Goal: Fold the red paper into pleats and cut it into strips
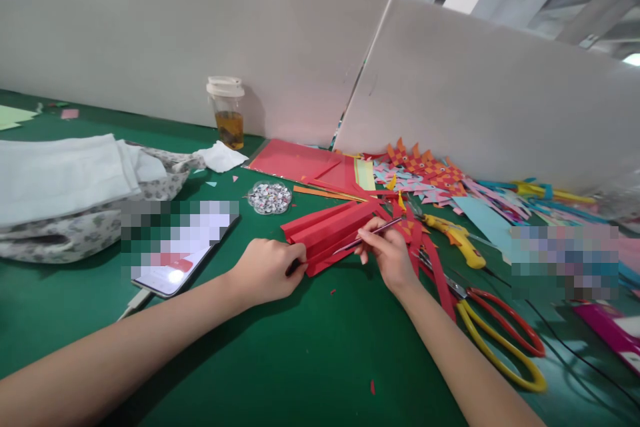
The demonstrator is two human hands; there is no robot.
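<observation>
A red pleated sheet of paper (327,223) lies in front of me, its folds running lengthwise. My left hand (273,267) is closed at its near left corner, fingers curled and pinching the edge. In my right hand (385,253) is a slim dark pen-shaped tool (380,228), held like a pencil. Its thin pale tip points left and lies over the red folds; I cannot tell whether it touches them. Red paper strips (440,277) lie beside my right hand, partly under the scissors (493,333) with red and yellow handles.
A phone (185,247) on a cable lies left, near a floral cloth bag (75,233). Behind are a lidded tea cup (229,113), a dish of googly eyes (269,198) and red sheets (305,163). A yellow glue gun (457,240) and woven orange paper pieces (425,167) sit right.
</observation>
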